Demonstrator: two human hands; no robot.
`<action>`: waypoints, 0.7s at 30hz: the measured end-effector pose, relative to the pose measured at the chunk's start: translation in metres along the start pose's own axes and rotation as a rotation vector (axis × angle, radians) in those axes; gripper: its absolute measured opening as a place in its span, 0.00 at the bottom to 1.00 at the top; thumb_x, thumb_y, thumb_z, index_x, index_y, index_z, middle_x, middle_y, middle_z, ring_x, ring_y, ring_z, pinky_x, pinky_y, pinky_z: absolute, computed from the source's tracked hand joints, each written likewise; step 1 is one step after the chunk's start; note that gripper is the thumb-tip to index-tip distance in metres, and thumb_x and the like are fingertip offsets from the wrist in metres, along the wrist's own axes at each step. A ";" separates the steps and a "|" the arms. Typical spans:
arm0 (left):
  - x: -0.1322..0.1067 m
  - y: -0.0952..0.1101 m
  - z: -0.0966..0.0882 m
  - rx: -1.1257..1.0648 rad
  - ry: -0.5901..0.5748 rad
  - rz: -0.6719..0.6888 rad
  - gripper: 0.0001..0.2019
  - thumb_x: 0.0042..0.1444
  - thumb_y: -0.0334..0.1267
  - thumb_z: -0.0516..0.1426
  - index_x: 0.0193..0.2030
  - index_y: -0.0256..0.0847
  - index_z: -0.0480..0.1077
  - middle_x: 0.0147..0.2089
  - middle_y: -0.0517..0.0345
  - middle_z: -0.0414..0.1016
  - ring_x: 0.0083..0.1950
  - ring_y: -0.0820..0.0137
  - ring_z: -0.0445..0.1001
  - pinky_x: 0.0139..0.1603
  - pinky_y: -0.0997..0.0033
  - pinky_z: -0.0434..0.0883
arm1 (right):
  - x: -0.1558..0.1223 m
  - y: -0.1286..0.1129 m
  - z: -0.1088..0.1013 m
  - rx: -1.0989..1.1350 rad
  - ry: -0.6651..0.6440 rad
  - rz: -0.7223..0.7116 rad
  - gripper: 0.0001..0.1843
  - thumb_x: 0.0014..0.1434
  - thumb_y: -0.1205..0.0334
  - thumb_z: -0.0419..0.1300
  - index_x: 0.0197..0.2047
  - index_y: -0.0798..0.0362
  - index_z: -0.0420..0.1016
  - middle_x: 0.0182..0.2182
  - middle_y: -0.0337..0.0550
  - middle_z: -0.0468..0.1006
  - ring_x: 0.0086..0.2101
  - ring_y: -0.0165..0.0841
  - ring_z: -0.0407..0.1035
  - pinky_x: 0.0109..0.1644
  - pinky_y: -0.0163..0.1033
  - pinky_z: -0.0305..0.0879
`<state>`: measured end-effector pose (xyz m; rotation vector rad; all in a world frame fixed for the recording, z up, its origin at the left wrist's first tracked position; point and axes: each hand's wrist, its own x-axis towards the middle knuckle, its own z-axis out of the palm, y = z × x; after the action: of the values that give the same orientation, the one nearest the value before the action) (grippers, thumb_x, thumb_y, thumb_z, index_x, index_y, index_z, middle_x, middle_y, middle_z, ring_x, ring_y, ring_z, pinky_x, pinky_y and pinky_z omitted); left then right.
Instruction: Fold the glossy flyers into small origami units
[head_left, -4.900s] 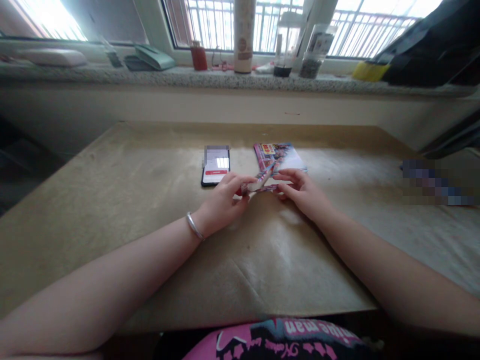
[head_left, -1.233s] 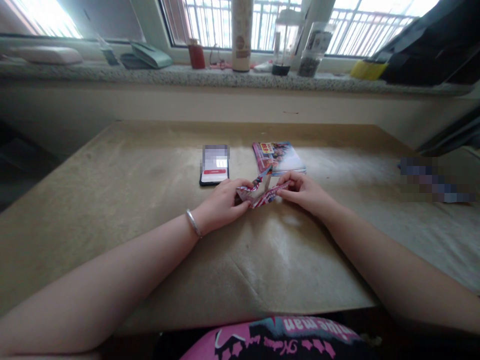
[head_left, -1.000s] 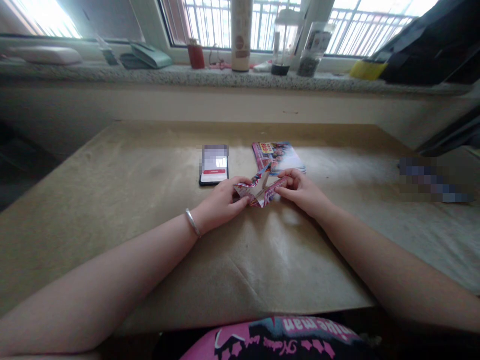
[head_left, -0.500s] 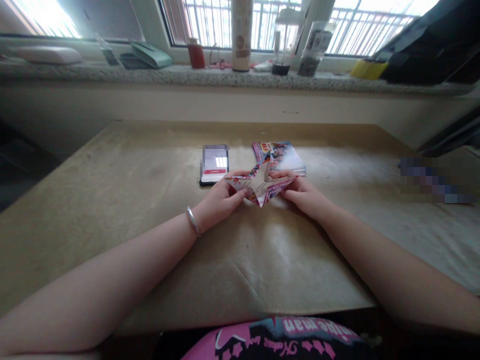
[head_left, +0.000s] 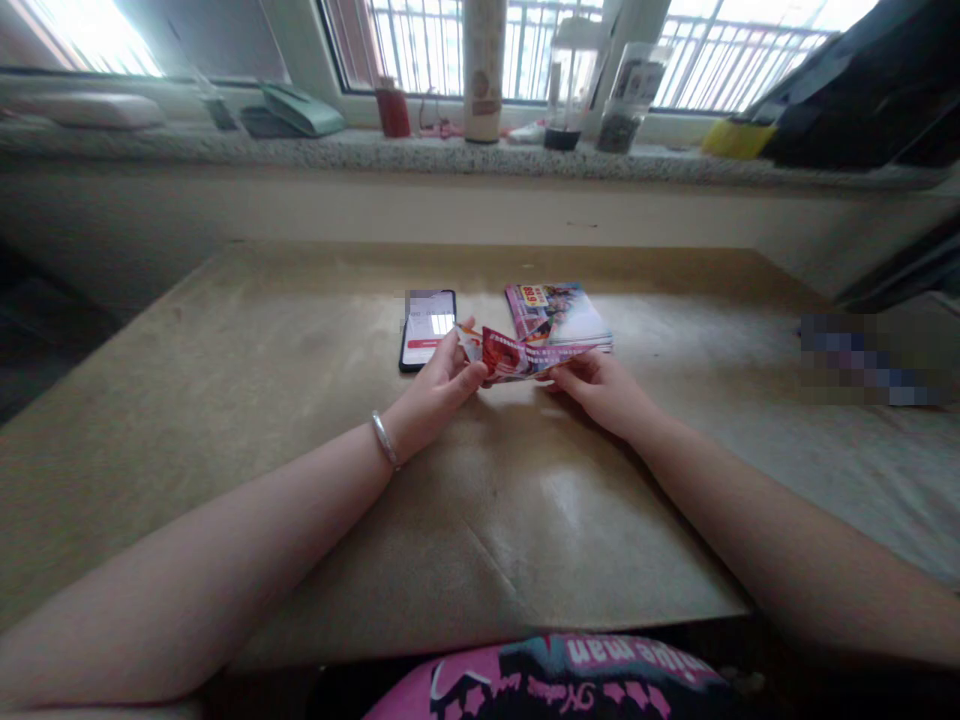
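A folded piece of printed paper, red and white, is held just above the brown table between both hands. My left hand, with a silver bracelet on the wrist, pinches its left end. My right hand pinches its right end from below. The paper now shows a flat, wide face toward me. Behind it lies a stack of printed leaflets.
A phone with a lit screen lies just left of the hands. The stone windowsill carries a tall bottle, a red cup, jars and a green case. Dark bags sit at the far right.
The folded paper was spread open from a narrow strip into a star-like shape, then turned over to a flat, wide face. Both hands rose slightly and kept their hold.
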<state>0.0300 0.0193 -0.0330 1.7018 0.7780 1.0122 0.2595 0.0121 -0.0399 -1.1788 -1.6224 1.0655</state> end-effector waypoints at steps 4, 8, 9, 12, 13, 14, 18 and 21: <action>0.003 -0.002 0.005 -0.122 -0.018 0.001 0.30 0.53 0.43 0.62 0.58 0.38 0.56 0.54 0.46 0.71 0.54 0.62 0.72 0.55 0.63 0.68 | 0.000 0.004 0.003 -0.028 0.051 0.007 0.14 0.53 0.54 0.61 0.40 0.54 0.71 0.39 0.48 0.80 0.37 0.37 0.74 0.45 0.46 0.71; 0.005 -0.003 0.005 -0.061 -0.002 0.029 0.17 0.55 0.39 0.60 0.49 0.36 0.64 0.50 0.47 0.73 0.51 0.64 0.73 0.54 0.65 0.68 | -0.003 -0.002 0.006 -0.210 0.071 -0.022 0.12 0.56 0.57 0.58 0.41 0.55 0.72 0.39 0.49 0.80 0.37 0.38 0.74 0.44 0.46 0.71; 0.005 -0.003 0.005 -0.041 0.004 0.026 0.16 0.56 0.39 0.59 0.48 0.36 0.64 0.49 0.47 0.73 0.50 0.65 0.73 0.53 0.65 0.69 | -0.004 -0.005 0.007 -0.280 0.078 -0.021 0.12 0.57 0.58 0.57 0.41 0.55 0.73 0.38 0.50 0.80 0.37 0.39 0.74 0.43 0.46 0.70; 0.006 0.000 0.004 0.013 0.045 -0.015 0.15 0.56 0.40 0.58 0.47 0.35 0.65 0.45 0.48 0.74 0.45 0.66 0.74 0.48 0.66 0.71 | -0.007 -0.012 0.008 -0.465 0.107 -0.016 0.10 0.58 0.59 0.56 0.39 0.55 0.74 0.35 0.50 0.80 0.35 0.40 0.74 0.40 0.45 0.69; 0.006 0.001 0.004 0.017 0.058 -0.025 0.14 0.56 0.40 0.58 0.46 0.35 0.66 0.45 0.48 0.75 0.45 0.66 0.75 0.47 0.66 0.71 | -0.008 -0.013 0.008 -0.508 0.116 -0.014 0.09 0.58 0.60 0.56 0.38 0.55 0.74 0.35 0.50 0.80 0.35 0.40 0.73 0.39 0.45 0.69; 0.006 0.001 0.005 0.011 0.063 -0.031 0.13 0.56 0.39 0.58 0.45 0.35 0.66 0.45 0.49 0.75 0.45 0.66 0.75 0.47 0.67 0.71 | -0.008 -0.013 0.008 -0.532 0.124 -0.012 0.08 0.58 0.60 0.56 0.37 0.55 0.73 0.34 0.51 0.80 0.34 0.40 0.73 0.38 0.45 0.69; 0.007 -0.003 0.004 0.001 0.087 -0.067 0.12 0.55 0.38 0.58 0.45 0.35 0.67 0.45 0.49 0.76 0.45 0.66 0.76 0.49 0.64 0.71 | -0.007 -0.006 0.010 -0.348 0.130 -0.042 0.09 0.56 0.59 0.58 0.41 0.52 0.68 0.37 0.48 0.79 0.35 0.38 0.74 0.36 0.43 0.70; 0.008 -0.008 0.004 0.049 0.133 -0.102 0.12 0.55 0.38 0.58 0.45 0.35 0.67 0.45 0.49 0.76 0.44 0.65 0.76 0.45 0.65 0.72 | -0.005 -0.003 0.012 -0.077 0.134 -0.007 0.14 0.54 0.57 0.60 0.40 0.49 0.61 0.36 0.42 0.79 0.33 0.35 0.75 0.34 0.41 0.71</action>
<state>0.0367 0.0267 -0.0392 1.6310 0.9727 1.0511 0.2481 0.0048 -0.0410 -1.2667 -1.5736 0.9065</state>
